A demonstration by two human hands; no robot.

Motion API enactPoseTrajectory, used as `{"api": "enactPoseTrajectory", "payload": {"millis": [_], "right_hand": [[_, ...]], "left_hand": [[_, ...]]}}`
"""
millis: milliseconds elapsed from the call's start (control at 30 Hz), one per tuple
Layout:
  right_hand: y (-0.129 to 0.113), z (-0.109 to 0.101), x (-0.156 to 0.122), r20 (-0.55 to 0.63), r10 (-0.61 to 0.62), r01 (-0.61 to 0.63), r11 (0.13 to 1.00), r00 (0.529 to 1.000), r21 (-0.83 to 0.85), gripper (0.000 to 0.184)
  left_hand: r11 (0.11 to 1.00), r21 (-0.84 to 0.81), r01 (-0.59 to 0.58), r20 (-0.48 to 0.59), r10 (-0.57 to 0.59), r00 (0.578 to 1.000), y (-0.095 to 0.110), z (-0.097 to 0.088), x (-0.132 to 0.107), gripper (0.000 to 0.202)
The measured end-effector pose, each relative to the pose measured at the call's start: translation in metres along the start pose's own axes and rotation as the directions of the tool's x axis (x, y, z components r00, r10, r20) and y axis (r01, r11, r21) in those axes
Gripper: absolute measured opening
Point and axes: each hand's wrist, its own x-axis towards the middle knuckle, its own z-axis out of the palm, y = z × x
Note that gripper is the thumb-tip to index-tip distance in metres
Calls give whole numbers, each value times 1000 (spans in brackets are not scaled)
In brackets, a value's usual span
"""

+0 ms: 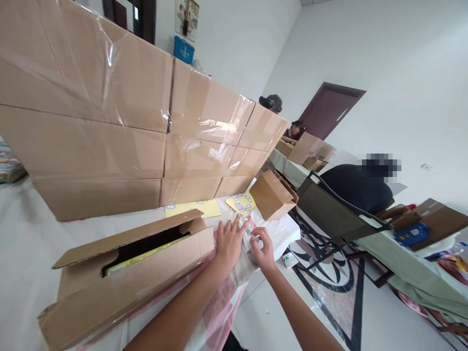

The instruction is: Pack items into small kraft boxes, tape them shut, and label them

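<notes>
A wall of taped cartons (pixel 109 112) fences the far side of our table (pixel 22 243), with an open long carton (pixel 127 273) lying at near left. Our left hand (pixel 229 242) rests flat, fingers spread, against a small white item (pixel 249 237) at the table edge; our right hand (pixel 262 247) pinches it with curled fingers. What it is, we cannot tell. A small brown box (pixel 272 195) stands just beyond, a black chair (pixel 329 209) at right.

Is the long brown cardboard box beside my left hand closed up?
No, the long brown cardboard box has its top flaps parted, leaving a dark gap along the top.
</notes>
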Motion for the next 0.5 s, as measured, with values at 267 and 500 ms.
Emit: {"api": "enactPoseTrajectory", "payload": {"millis": [267, 500], "right_hand": [[-11, -17, 23, 159, 365, -384, 918, 917, 104, 22], [-24, -27, 53, 317, 589, -643, 760, 743, 94, 25]], "left_hand": [[1000, 12, 7, -30, -7, 1000, 0, 2, -1, 66], [999, -15, 29, 54, -28, 998, 1, -4, 2, 72]]}}
